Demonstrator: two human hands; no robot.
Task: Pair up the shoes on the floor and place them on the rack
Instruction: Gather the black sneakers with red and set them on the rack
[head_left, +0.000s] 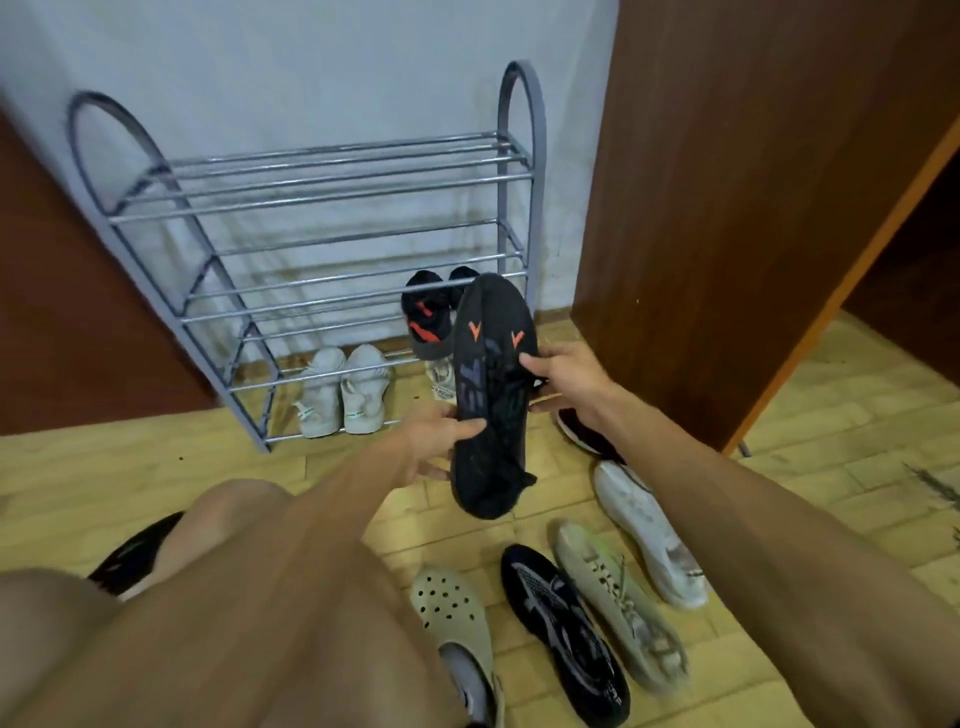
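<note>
Both my hands hold a black shoe (491, 395) with orange marks, toe pointing at the grey metal rack (322, 208). My left hand (434, 441) grips its left side near the middle, my right hand (566, 376) its right side. On the rack's bottom shelf sits a white pair (343, 392), and a black-and-red pair (431, 312) rests one shelf up at the right. On the floor in front lie a beige clog (457, 629), a black patterned shoe (563, 631), a pale green shoe (621, 603) and a white shoe (647, 530).
A brown wooden cabinet (727, 182) stands right of the rack. A dark red shoe (587, 434) lies by its base, partly behind my right arm. A small white shoe (441, 382) shows behind the held shoe. My bare knees (228, 514) fill the lower left. Floor is tan tile.
</note>
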